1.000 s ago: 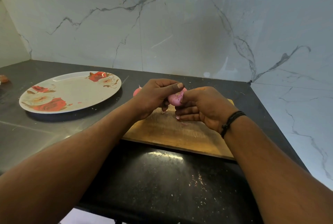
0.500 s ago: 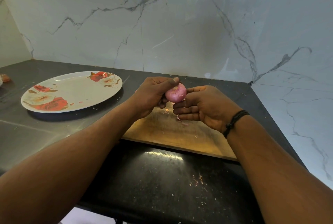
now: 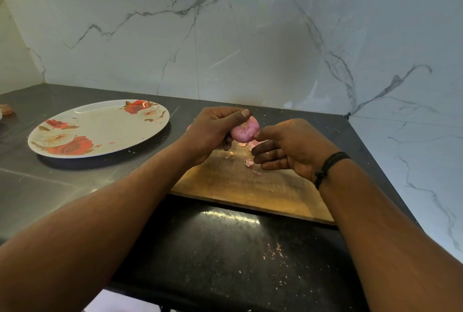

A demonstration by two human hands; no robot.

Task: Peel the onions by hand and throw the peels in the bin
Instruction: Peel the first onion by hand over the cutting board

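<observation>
Onion: one, gripped by left hand fingers; right hand fingers pinch its skin.

A small pink-purple onion is sitting raised above the wooden board, its round side and pale trimmed end facing the camera, most of its dry skin already off so the glossy flesh is showing. A thin flap of skin is sticking out at its right edge. Torn peels, pale pink and papery, are lying scattered on the board just beneath it, and a sliver of a second onion is peeking out to the left.
</observation>
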